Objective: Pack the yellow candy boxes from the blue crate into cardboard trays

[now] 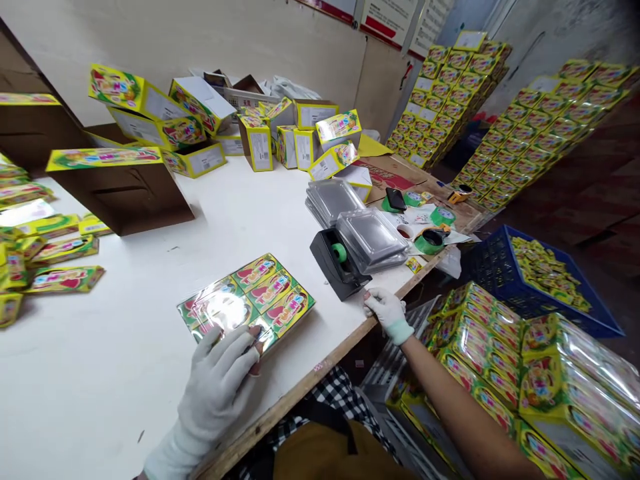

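A flat pack of green and yellow printed boxes [273,293] lies on the white table, its top shiny like clear film or plastic. My left hand [220,380], in a white glove with bare fingertips, rests on the pack's near side with its fingers stretched out. A black tape dispenser [333,267] with a small green roll stands to the right of the pack. Right at the dispenser's near end is my right hand [385,310], gloved the same way, with thumb and fingers pinched together. Whatever is between those fingertips is too small to make out.
Clear plastic trays [373,233] are stacked behind the dispenser, near tape rolls [430,240] and a phone [395,200]. An open carton [120,193] and loose small boxes [65,280] lie left. Packed boxes [480,360] and a blue crate [500,267] stand right, beyond the wooden table edge.
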